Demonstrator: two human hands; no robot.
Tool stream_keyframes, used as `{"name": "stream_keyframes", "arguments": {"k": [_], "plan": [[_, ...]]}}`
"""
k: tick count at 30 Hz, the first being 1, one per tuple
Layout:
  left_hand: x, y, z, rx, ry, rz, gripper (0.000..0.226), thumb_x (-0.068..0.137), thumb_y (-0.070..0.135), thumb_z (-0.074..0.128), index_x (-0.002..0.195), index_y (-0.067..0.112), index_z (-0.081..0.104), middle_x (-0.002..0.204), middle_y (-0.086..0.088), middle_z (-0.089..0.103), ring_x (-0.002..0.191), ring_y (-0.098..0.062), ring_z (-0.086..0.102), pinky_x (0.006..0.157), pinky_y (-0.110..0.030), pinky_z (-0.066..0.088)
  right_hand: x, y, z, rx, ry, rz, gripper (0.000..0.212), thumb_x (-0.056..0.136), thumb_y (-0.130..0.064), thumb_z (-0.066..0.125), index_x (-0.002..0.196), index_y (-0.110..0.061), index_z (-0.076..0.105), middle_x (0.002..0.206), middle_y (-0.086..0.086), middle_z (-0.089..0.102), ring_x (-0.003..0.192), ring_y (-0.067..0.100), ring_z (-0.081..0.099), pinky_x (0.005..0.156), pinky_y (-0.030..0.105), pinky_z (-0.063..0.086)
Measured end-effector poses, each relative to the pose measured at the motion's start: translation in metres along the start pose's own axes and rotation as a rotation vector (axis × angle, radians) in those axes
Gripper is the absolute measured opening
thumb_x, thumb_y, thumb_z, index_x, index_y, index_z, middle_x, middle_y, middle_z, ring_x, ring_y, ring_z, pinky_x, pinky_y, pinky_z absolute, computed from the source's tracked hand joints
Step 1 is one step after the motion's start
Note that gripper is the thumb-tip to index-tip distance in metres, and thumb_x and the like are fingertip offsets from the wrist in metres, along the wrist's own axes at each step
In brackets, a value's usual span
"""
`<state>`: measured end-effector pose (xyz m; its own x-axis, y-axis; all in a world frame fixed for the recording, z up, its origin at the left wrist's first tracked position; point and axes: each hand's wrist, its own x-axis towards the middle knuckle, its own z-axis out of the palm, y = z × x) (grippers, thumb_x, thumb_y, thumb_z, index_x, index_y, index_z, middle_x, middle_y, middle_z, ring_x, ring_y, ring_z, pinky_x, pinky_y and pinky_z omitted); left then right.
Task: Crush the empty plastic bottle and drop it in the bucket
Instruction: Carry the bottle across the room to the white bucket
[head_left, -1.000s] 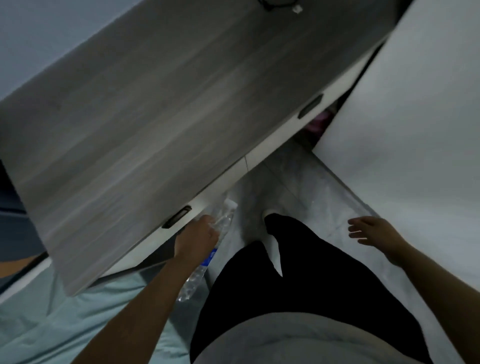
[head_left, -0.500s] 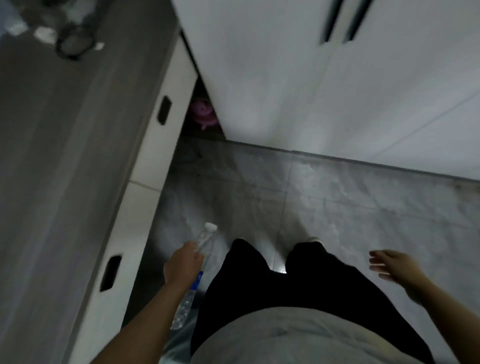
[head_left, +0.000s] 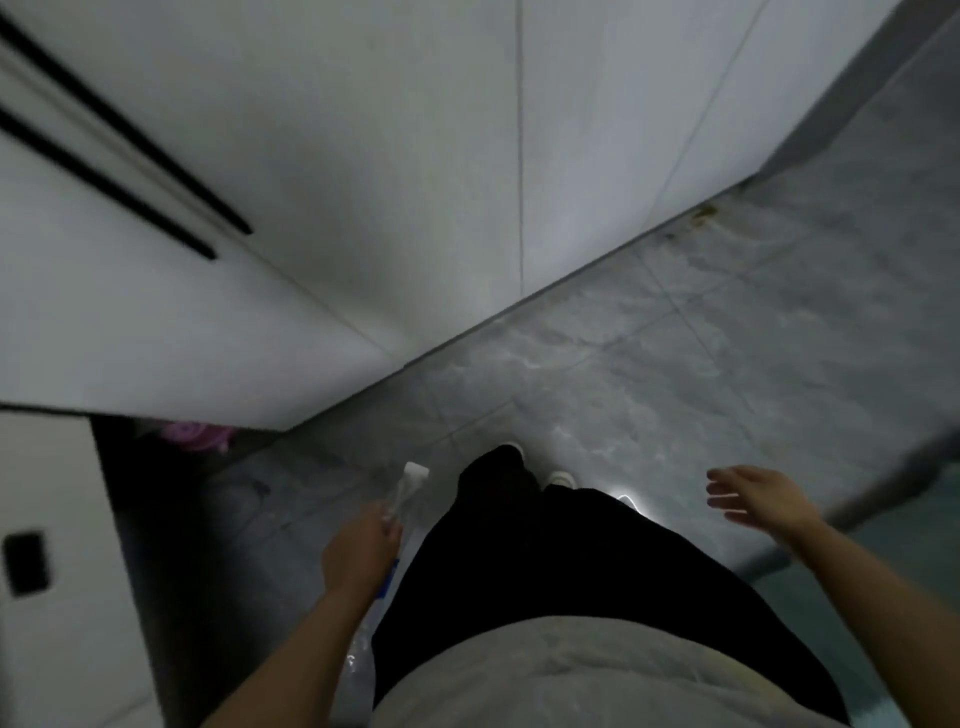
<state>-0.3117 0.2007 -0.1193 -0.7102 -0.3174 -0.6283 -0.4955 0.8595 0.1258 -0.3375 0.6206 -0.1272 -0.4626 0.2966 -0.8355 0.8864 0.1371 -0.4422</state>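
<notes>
Bottle (head_left: 404, 499), contents unclear, gripped by left hand (head_left: 358, 553).

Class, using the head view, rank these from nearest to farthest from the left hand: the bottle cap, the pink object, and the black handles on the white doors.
1. Bottle cap, just beyond the left hand.
2. Pink object, in the dark gap, upper left.
3. Black handles, high on the doors, far upper left.

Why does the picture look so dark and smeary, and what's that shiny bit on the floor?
Head view: the room is dim, so the trousers are almost pure black. The black cabinet handles and the bottle in the left hand are smeared by motion blur. A small bright glare shines off the glossy floor. The wide lens bends the edges. The right hand is open.
</notes>
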Motion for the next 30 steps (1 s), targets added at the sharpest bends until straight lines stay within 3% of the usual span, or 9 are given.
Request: {"name": "stream_keyframes", "arguments": {"k": [4, 10, 16, 20, 25, 30], "plan": [[0.048, 0.054, -0.029, 0.099, -0.055, 0.188, 0.021, 0.090, 0.023, 0.048, 0.094, 0.005, 0.058, 0.100, -0.024, 0.068, 0.092, -0.035, 0.064, 0.076, -0.037, 0.048, -0.001, 0.017, -0.015, 0.147, 0.088, 0.082, 0.028, 0.093, -0.012, 0.043, 0.108, 0.006, 0.058, 0.098, 0.020, 0.058, 0.081, 0.031, 0.055, 0.061, 0.029, 0.040], [0.109, 0.158, -0.069, 0.275, -0.077, 0.427, 0.026, 0.090, 0.029, 0.049, 0.095, 0.005, 0.057, 0.101, -0.023, 0.068, 0.093, -0.035, 0.064, 0.079, -0.041, 0.052, -0.018, 0.056, -0.025, 0.369, 0.292, 0.206, 0.027, 0.093, -0.007, 0.042, 0.107, 0.010, 0.057, 0.098, 0.023, 0.058, 0.072, 0.029, 0.053, 0.049, 0.024, 0.048], [0.130, 0.269, -0.077, 0.450, -0.067, 0.599, 0.020, 0.086, 0.031, 0.053, 0.092, 0.013, 0.059, 0.099, -0.017, 0.069, 0.094, -0.034, 0.064, 0.075, -0.036, 0.049, -0.037, 0.096, -0.022, 0.582, 0.381, 0.387, 0.030, 0.094, -0.009, 0.041, 0.107, 0.013, 0.057, 0.080, 0.014, 0.059, 0.064, 0.024, 0.052, 0.058, 0.027, 0.035], [0.136, 0.343, -0.062, 0.500, -0.134, 0.665, 0.021, 0.087, 0.029, 0.053, 0.091, 0.010, 0.061, 0.097, -0.018, 0.069, 0.092, -0.035, 0.064, 0.077, -0.038, 0.050, -0.041, 0.115, -0.029, 0.734, 0.408, 0.500, 0.031, 0.094, -0.009, 0.040, 0.111, 0.014, 0.054, 0.089, 0.018, 0.057, 0.062, 0.021, 0.048, 0.057, 0.025, 0.032], [0.128, 0.431, -0.028, 0.545, -0.164, 0.754, 0.021, 0.087, 0.026, 0.052, 0.092, 0.008, 0.062, 0.093, -0.017, 0.070, 0.087, -0.033, 0.064, 0.068, -0.032, 0.044, -0.019, 0.126, -0.082, 0.834, 0.461, 0.533, 0.031, 0.093, -0.004, 0.041, 0.111, 0.018, 0.052, 0.083, 0.018, 0.056, 0.059, 0.027, 0.046, 0.055, 0.030, 0.034], [0.108, 0.502, 0.002, 0.619, -0.198, 0.778, 0.028, 0.092, 0.029, 0.046, 0.093, 0.005, 0.061, 0.091, -0.017, 0.068, 0.074, -0.024, 0.058, 0.062, -0.028, 0.040, 0.018, 0.118, -0.173, 0.860, 0.513, 0.477, 0.032, 0.094, -0.009, 0.041, 0.109, 0.016, 0.054, 0.083, 0.019, 0.057, 0.060, 0.022, 0.049, 0.056, 0.026, 0.035]]}}
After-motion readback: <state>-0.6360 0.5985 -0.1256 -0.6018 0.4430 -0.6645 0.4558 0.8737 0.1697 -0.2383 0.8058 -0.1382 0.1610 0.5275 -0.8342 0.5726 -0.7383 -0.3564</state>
